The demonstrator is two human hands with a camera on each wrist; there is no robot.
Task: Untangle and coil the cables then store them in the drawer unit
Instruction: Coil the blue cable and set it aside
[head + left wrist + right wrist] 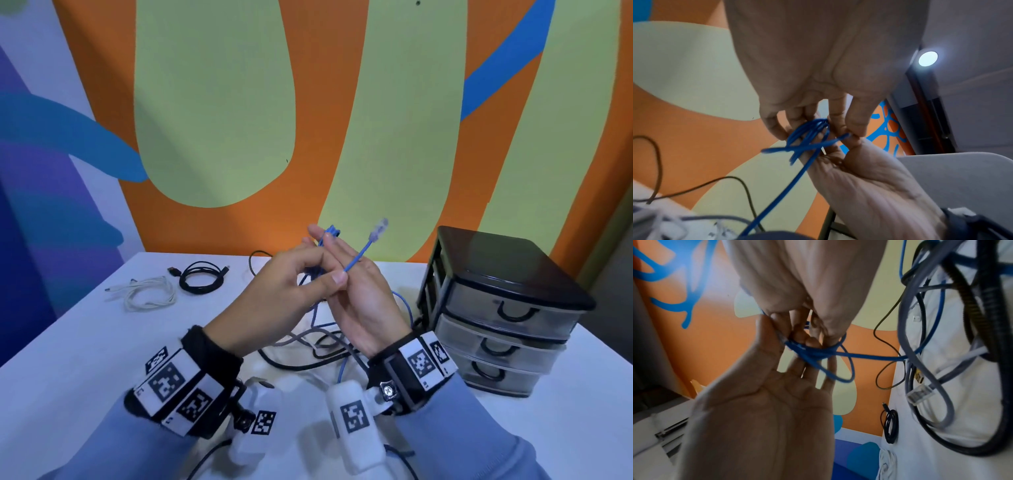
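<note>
My right hand [359,294] is held upright over the table with straight fingers, and a blue network cable [356,258] is wound in several loops round them. My left hand [308,274] reaches across and pinches that cable near its free end, whose clear plug [378,229] sticks up. The left wrist view shows the blue loops [809,134] between both hands. From the right wrist view, the blue cable [818,352] runs off to the tangle [931,337] of grey and black cables. The black three-drawer unit [507,301] stands to the right with its drawers closed.
A coiled black cable [202,279] and a coiled white cable [150,296] lie at the back left of the white table [85,342]. The tangle of loose cables [308,346] lies under my hands. A painted wall stands behind the table.
</note>
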